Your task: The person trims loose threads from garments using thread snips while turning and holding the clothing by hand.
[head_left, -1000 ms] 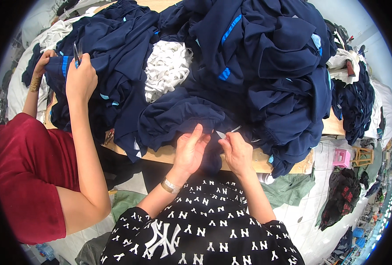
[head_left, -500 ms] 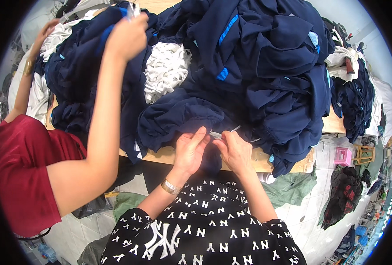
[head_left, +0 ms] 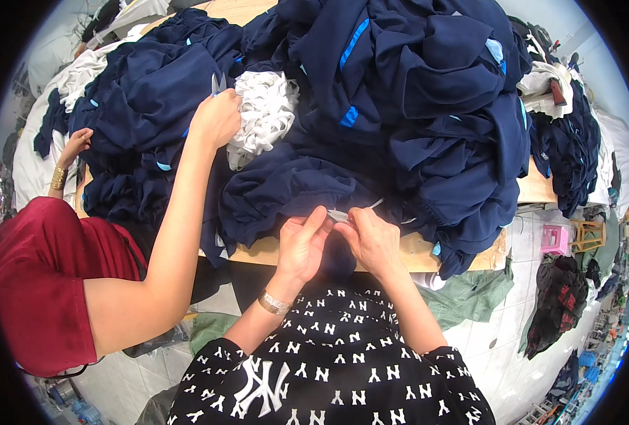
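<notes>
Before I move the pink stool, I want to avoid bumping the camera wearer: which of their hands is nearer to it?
Right. The right hand is left of the pink stool; the left hand is farther left.

Person's bare right hand [head_left: 373,241] moved slightly left; thin silvery tool [head_left: 339,214] in its fingers now closer to bare left hand [head_left: 304,248]. At left, co-worker's right hand [head_left: 216,119] with metal scissors [head_left: 218,84], half second ago raised farther away, now lowered beside bundle of white fabric strips [head_left: 265,117]. Co-worker's left hand [head_left: 79,142] came down nearer, now by left edge of navy fabric heap [head_left: 141,88].
</notes>
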Action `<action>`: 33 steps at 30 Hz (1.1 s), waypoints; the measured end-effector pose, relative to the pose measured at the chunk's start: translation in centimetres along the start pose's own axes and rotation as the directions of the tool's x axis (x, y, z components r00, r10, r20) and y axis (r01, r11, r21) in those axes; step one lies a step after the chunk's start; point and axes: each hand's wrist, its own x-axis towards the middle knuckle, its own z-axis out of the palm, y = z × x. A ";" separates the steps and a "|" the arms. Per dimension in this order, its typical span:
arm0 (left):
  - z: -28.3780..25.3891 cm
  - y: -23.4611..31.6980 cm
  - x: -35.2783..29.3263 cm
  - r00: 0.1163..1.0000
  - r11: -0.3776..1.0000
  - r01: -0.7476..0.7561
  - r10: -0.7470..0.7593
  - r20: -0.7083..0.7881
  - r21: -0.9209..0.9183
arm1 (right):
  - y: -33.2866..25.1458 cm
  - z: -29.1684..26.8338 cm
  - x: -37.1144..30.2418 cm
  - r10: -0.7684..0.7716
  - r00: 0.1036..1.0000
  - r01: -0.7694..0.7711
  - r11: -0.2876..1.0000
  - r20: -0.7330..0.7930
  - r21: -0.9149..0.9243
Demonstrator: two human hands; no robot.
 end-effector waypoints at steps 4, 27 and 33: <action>-0.4 -0.1 0.1 1.000 1.000 -0.018 0.018 0.014 0.002 | -0.2 -0.4 0.2 0.003 1.000 -0.003 1.000 0.031 -0.014; 0.5 -0.4 0.4 0.996 0.999 -0.023 0.027 -0.087 0.039 | -0.1 1.0 2.3 -0.066 0.990 0.105 0.937 -0.126 0.334; 1.4 -1.0 0.8 0.944 0.933 -0.253 0.297 -0.146 0.257 | 0.5 0.3 1.9 -0.268 0.957 0.273 0.961 -0.110 0.035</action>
